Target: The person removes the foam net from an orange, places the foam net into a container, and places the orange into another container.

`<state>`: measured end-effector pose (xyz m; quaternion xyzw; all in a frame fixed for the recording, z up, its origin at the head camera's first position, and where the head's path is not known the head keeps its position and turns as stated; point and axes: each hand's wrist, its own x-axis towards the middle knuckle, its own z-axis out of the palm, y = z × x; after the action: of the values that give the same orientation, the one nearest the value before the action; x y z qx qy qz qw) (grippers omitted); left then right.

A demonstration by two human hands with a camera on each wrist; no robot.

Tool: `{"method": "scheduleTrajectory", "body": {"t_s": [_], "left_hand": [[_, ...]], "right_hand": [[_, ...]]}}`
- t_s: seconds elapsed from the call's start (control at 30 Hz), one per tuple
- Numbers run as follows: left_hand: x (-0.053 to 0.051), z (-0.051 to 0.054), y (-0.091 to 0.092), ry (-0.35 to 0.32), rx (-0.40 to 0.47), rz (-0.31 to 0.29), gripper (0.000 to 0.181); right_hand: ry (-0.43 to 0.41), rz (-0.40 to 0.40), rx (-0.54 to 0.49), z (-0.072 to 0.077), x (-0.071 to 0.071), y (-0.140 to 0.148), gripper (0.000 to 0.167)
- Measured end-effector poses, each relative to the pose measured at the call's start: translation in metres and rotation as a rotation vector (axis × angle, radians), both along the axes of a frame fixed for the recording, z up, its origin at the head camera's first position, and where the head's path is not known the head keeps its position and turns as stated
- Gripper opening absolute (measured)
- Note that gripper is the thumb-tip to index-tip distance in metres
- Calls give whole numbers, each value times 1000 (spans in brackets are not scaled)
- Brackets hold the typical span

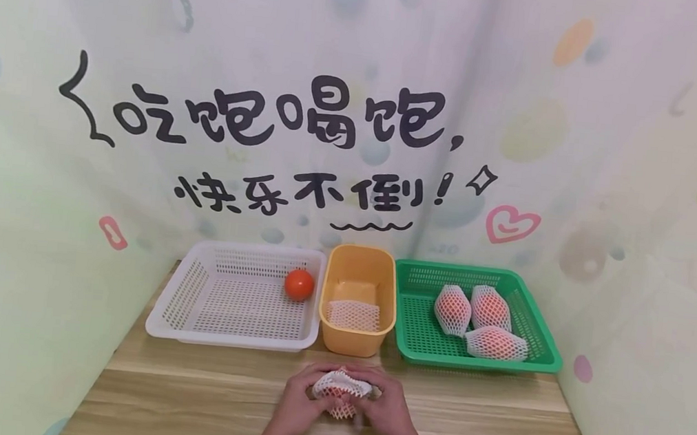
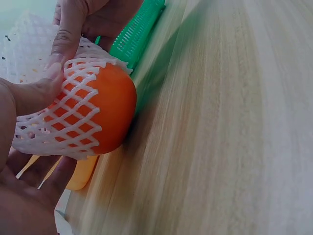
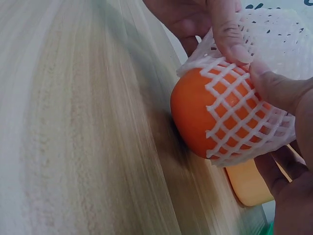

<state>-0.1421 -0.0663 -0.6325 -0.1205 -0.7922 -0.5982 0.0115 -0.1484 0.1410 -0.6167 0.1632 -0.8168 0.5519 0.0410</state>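
Between my two hands, low in the middle of the head view, is an orange-red tomato (image 2: 118, 110) partly covered by a white foam net sleeve (image 2: 80, 120). My left hand (image 1: 299, 405) grips the netted tomato from the left, thumb pressed on the mesh. From the right my right hand (image 1: 390, 413) grips the same sleeve, its thumb close to the left one. One end of the tomato sticks out bare past the net's edge in both wrist views; the rest shows through the mesh. Fingers behind the sleeve are partly hidden.
Behind the hands stand a white basket (image 1: 232, 338) with one bare tomato (image 1: 299, 285), a yellow bin (image 1: 353, 342) with foam net sleeves (image 1: 354, 316), and a green basket (image 1: 473, 362) with three netted tomatoes (image 1: 497, 343). Wooden tabletop (image 1: 183, 403) lies in front.
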Motion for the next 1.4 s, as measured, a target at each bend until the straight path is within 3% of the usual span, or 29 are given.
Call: {"method": "scheduleTrajectory", "body": {"t_s": [0.1,0.2,0.3,0.4,0.5,0.6,0.77,0.9,1.03,1.17,1.4], "left_hand": [[0,0,0,42,4,35,34],[0,2,1,67,40,57,29],[1,5,2,82,87,85,33],[2,11,4,70,108,130,34],[3,15,5,37,76,154,28],[3,14,3,-6,-1,110,37],[5,7,0,-64,-69,-56,77],[6,6,0,-80,-133,-102,93],[5,6,1,-113,-141,-112,96],[3,6,1,-141,-99,-147,87],[2,4,2,-159,-78,-173,78]], "right_hand": [[15,-15,-41,2,0,-2,42],[85,-24,-61,3,0,-4,40],[126,-44,-65,5,1,-7,41],[94,-78,-68,5,2,-9,51],[31,-118,-74,7,3,-10,52],[-17,-155,-96,8,4,-12,39],[-58,-178,-140,9,3,-12,28],[-97,-167,-167,12,4,-10,24],[-122,-150,-168,18,5,-7,21],[-107,-125,-157,29,3,-3,21],[82,-62,-67,49,-4,4,15]]}}
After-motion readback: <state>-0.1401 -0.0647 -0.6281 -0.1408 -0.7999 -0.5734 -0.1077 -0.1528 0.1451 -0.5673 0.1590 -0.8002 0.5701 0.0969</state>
